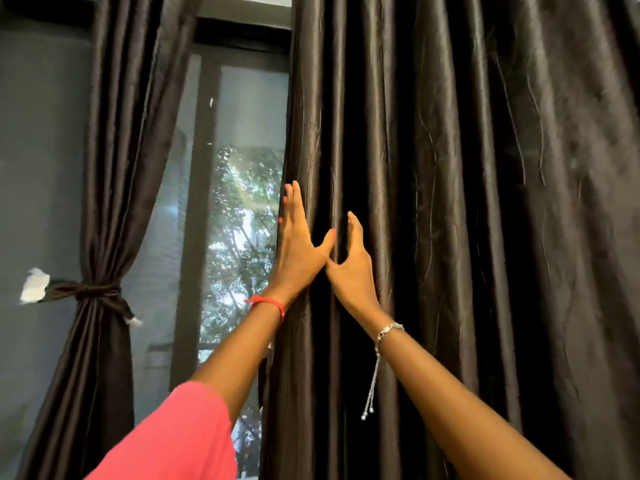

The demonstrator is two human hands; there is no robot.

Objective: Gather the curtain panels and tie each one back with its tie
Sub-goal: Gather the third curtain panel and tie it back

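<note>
We have a single view, from a wide-angle camera worn on the person's head. It faces forward, straight at a window [242, 202] hung with dark curtains. We stand close. The right curtain panel [467, 202] fills more than half of the frame and runs from its top edge to its bottom edge. The left hand [298, 244] and the right hand [353, 268] meet the panel near the middle of the picture. A pink sleeve [173, 438] comes in at the bottom edge, just below the lens. Toward the left side we see the left curtain panel [104, 202] and a grey wall [34, 168]. There the wide lens makes the vertical folds lean.
</note>
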